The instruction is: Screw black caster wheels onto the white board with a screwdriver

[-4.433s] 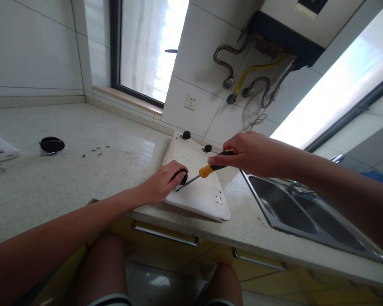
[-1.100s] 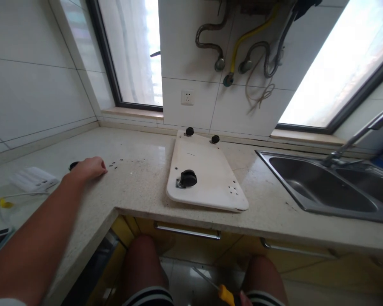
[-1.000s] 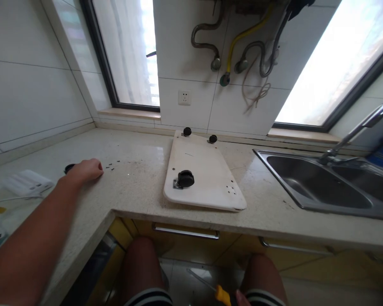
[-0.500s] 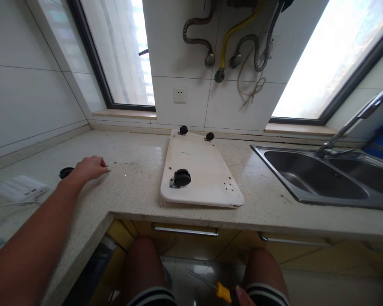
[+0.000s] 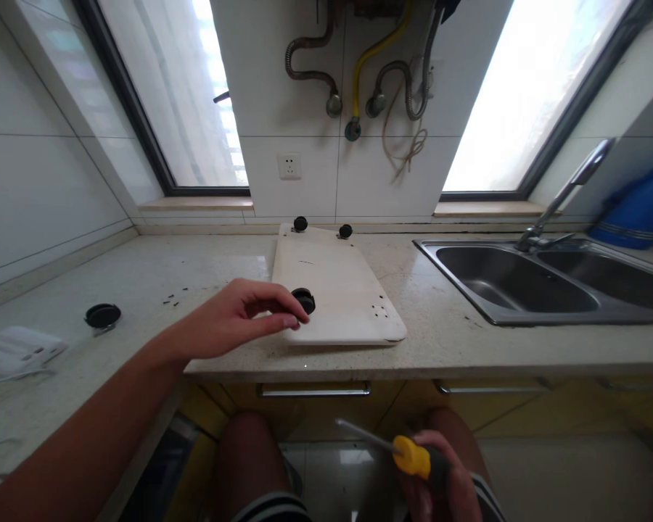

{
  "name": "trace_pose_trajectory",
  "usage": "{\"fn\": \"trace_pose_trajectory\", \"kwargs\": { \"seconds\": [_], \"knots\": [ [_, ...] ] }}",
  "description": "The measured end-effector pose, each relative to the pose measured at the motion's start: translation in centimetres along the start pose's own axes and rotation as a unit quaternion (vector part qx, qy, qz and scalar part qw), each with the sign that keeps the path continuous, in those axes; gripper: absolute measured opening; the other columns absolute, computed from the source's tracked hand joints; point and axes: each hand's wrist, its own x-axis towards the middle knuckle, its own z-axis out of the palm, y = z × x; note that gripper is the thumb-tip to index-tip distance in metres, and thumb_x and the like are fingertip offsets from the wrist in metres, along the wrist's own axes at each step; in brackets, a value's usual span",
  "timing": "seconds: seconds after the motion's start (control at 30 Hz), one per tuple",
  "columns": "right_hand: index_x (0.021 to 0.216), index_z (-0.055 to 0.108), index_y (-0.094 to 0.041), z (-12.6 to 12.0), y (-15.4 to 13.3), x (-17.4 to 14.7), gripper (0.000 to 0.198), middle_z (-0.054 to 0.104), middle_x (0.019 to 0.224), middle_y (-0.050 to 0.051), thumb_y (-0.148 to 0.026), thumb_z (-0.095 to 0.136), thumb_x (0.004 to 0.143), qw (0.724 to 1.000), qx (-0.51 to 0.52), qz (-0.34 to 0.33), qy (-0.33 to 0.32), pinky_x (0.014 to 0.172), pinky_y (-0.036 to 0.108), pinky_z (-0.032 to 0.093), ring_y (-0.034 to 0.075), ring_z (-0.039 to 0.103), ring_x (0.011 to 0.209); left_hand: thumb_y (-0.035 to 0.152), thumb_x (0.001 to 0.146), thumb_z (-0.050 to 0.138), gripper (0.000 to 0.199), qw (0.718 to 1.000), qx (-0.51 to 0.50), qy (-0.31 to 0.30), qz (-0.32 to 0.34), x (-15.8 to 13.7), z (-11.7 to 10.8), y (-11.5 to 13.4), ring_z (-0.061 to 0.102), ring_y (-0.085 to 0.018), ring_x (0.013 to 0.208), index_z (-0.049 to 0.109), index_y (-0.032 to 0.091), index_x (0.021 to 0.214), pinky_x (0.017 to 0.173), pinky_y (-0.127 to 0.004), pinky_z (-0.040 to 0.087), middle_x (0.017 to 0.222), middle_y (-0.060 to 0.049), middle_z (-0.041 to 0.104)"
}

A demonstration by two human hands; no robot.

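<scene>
My left hand [image 5: 250, 315] reaches over the near left edge of a white board [image 5: 337, 290], thumb and forefinger pinched on a small dark screw, mostly hidden by the fingertips. Just behind the fingertips is a black caster wheel [image 5: 305, 300], its mounting plate hidden by the hand. Two more caster wheels, a left one [image 5: 300, 224] and a right one [image 5: 345, 231], stand at the board's far end. Screw holes [image 5: 379, 312] show at its near right corner. Low in front of the counter, my right hand [image 5: 449, 475] is closed around a yellow and black screwdriver [image 5: 412, 457], shaft pointing up and left.
A loose caster wheel [image 5: 103, 316] lies on the counter [image 5: 157, 264] at left, with several small dark screws [image 5: 175, 298] nearby. A white power strip [image 5: 19, 351] with cables is farther left. To the right are the steel sink [image 5: 500, 279] and faucet [image 5: 569, 192]. Drawer handles [image 5: 313, 392] project below the counter edge.
My left hand has moved right from the scattered screws to the near left caster on the board. My right hand has raised the screwdriver farther into view. The view has shifted slightly right.
</scene>
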Motion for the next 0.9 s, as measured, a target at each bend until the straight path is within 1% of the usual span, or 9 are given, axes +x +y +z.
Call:
{"fn": "trace_pose_trajectory", "kwargs": {
  "seconds": [0.03, 0.1, 0.2, 0.37, 0.5, 0.63, 0.7, 0.77, 0.9],
  "knots": [
    [0.102, 0.078, -0.023, 1.0, -0.9, -0.1, 0.067, 0.049, 0.057, -0.003, -0.084, 0.082, 0.075, 0.999, 0.016, -0.037, 0.012, 0.052, 0.022, 0.040, 0.009, 0.044, 0.049, 0.035, 0.106, 0.075, 0.016, 0.999, -0.013, -0.030, 0.008, 0.1, 1.2, 0.6, 0.080, -0.020, 0.103, 0.086, 0.028, 0.115, 0.093, -0.030, 0.063, 0.111, -0.003, 0.085],
    [0.107, 0.079, -0.022, 2.8, -2.1, -0.3, 0.064, 0.047, 0.057, -0.004, -0.079, 0.083, 0.080, 0.996, 0.022, -0.089, 0.021, 0.052, 0.021, 0.039, 0.009, 0.042, 0.050, 0.031, 0.107, 0.074, 0.015, 0.997, -0.028, -0.064, 0.024, 0.1, 2.9, 1.3, 0.079, -0.017, 0.096, 0.086, 0.028, 0.114, 0.088, -0.027, 0.062, 0.105, -0.002, 0.085],
    [0.112, 0.080, -0.021, 3.9, -2.4, -0.5, 0.061, 0.054, 0.060, -0.001, -0.075, 0.082, 0.084, 0.993, 0.006, -0.116, 0.015, 0.050, 0.020, 0.039, 0.010, 0.047, 0.052, 0.027, 0.106, 0.075, 0.013, 0.996, -0.028, -0.080, 0.038, 0.0, 4.0, 1.8, 0.077, -0.015, 0.093, 0.085, 0.028, 0.115, 0.086, -0.025, 0.061, 0.104, -0.001, 0.084],
    [0.114, 0.081, -0.021, 3.4, -1.4, -0.7, 0.059, 0.054, 0.060, 0.000, -0.073, 0.081, 0.086, 0.992, -0.015, -0.127, 0.011, 0.047, 0.019, 0.035, 0.009, 0.044, 0.050, 0.024, 0.105, 0.075, 0.016, 0.997, -0.012, -0.067, 0.031, -0.3, 4.0, 2.3, 0.077, -0.016, 0.096, 0.085, 0.030, 0.115, 0.088, -0.026, 0.062, 0.105, 0.000, 0.083],
    [0.112, 0.083, -0.023, 3.2, -1.5, -0.7, 0.050, 0.064, 0.071, 0.003, -0.066, 0.085, 0.086, 0.992, 0.000, -0.123, 0.026, 0.050, 0.018, 0.041, 0.009, 0.051, 0.055, 0.025, 0.104, 0.077, 0.014, 0.999, -0.012, -0.039, 0.027, -0.5, 3.9, 2.6, 0.077, -0.017, 0.096, 0.086, 0.031, 0.112, 0.089, -0.028, 0.063, 0.103, 0.000, 0.083],
    [0.113, 0.084, -0.022, 3.1, -1.5, -0.6, 0.051, 0.061, 0.066, 0.002, -0.066, 0.085, 0.087, 0.991, -0.008, -0.129, 0.030, 0.048, 0.018, 0.040, 0.010, 0.051, 0.053, 0.025, 0.105, 0.075, 0.014, 0.999, 0.003, -0.030, 0.034, -0.5, 3.9, 2.7, 0.077, -0.017, 0.096, 0.086, 0.031, 0.112, 0.089, -0.027, 0.062, 0.103, 0.000, 0.083],
    [0.112, 0.084, -0.022, 2.9, -1.4, -0.5, 0.050, 0.065, 0.070, 0.003, -0.065, 0.085, 0.086, 0.987, -0.035, -0.152, 0.043, 0.047, 0.019, 0.041, 0.010, 0.052, 0.053, 0.027, 0.106, 0.074, 0.015, 0.998, 0.031, -0.029, 0.046, -0.5, 3.8, 2.6, 0.078, -0.017, 0.097, 0.086, 0.031, 0.113, 0.088, -0.027, 0.062, 0.105, 0.000, 0.084],
    [0.112, 0.084, -0.022, 2.6, -1.2, -0.5, 0.050, 0.073, 0.082, 0.006, -0.063, 0.088, 0.084, 0.976, -0.082, -0.193, 0.065, 0.050, 0.021, 0.046, 0.013, 0.060, 0.059, 0.028, 0.107, 0.071, 0.016, 0.995, 0.076, -0.021, 0.054, -0.5, 3.8, 2.5, 0.078, -0.017, 0.096, 0.086, 0.032, 0.113, 0.086, -0.026, 0.061, 0.106, 0.000, 0.084],
    [0.108, 0.086, -0.020, 2.0, -1.3, -0.5, 0.050, 0.081, 0.102, 0.012, -0.062, 0.091, 0.081, 0.936, -0.174, -0.287, 0.108, 0.068, 0.030, 0.061, 0.023, 0.075, 0.080, 0.031, 0.109, 0.068, 0.018, 0.990, 0.131, -0.013, 0.052, -0.5, 3.7, 2.2, 0.078, -0.016, 0.095, 0.085, 0.034, 0.115, 0.080, -0.024, 0.061, 0.107, 0.002, 0.084]
  ]
}}
